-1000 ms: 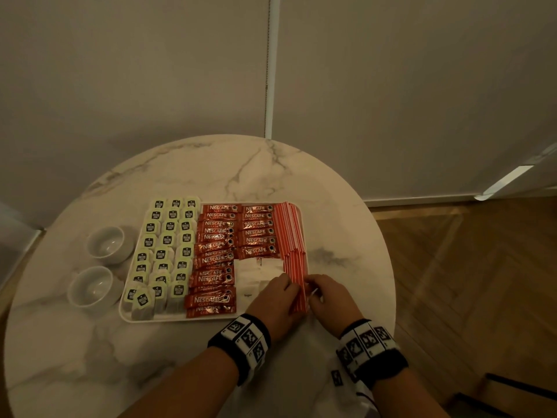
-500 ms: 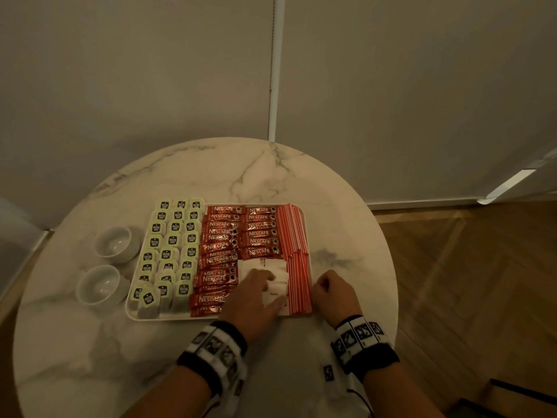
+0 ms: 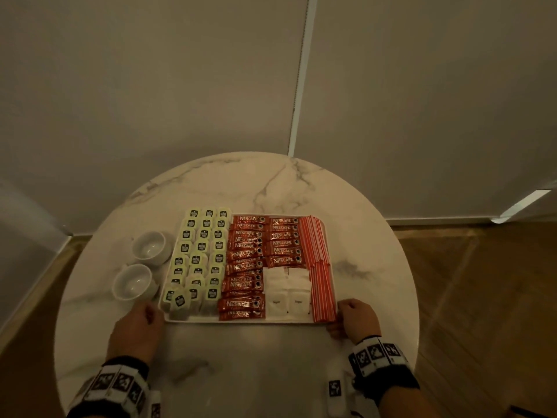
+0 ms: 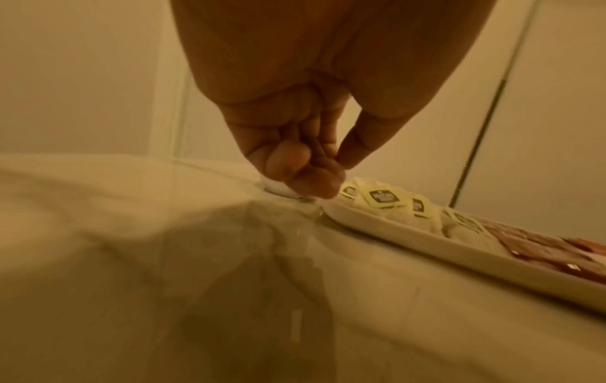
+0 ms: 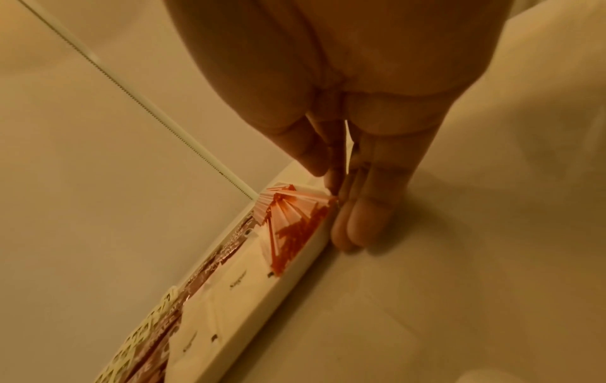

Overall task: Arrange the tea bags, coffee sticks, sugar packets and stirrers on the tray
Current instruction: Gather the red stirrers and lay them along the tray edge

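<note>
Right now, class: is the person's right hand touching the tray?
Touching. The right wrist view shows the right hand with straight fingers pressed against the tray at its outer wall, beside the stirrers.

Both forearms bare, no sleeves. Left wrist band (image 3: 119, 383): black strap, white blocks printed with black square markers. Right wrist band (image 3: 378, 359): same build, black cuff behind, small white marker-tagged unit alongside.

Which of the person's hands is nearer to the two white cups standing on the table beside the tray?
Left. The left hand is at the tray's near left corner, just in front of the white cups. The right hand is at the near right corner, beside the stirrers, across the tray from them.
</note>
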Available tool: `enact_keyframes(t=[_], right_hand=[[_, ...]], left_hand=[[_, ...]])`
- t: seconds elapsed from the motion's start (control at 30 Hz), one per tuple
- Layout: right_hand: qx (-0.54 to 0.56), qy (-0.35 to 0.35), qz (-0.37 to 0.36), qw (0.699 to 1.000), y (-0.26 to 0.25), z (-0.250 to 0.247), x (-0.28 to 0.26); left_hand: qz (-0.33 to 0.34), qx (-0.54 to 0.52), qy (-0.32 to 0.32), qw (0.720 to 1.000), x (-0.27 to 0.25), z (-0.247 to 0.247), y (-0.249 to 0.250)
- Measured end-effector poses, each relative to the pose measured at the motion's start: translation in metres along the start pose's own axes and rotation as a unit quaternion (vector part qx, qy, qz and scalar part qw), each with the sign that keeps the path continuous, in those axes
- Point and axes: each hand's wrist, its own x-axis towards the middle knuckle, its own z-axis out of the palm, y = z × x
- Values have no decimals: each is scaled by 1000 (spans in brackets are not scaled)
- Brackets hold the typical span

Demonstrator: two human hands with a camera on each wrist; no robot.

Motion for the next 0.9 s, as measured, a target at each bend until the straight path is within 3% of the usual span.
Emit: enact_keyframes(t=[0.13,0.3,0.57,0.77,0.9], right_hand=[[16,15,8,1000,2,2,2],[20,26,10,999,1,4,2],[17,47,4,999,-23,13,14],[20,55,2,998,-43,22,36],[17,62,-5,998,-53,25,47]], left_hand=[[-48,-76,-11,996,3,14,-7],[-159,-278,-82,944,26,30,-14],[-144,-339,-66,927,39,31,12],[-176,-434,-83,880,46,36,37],[-168,-456,-69,871,48,38,47]])
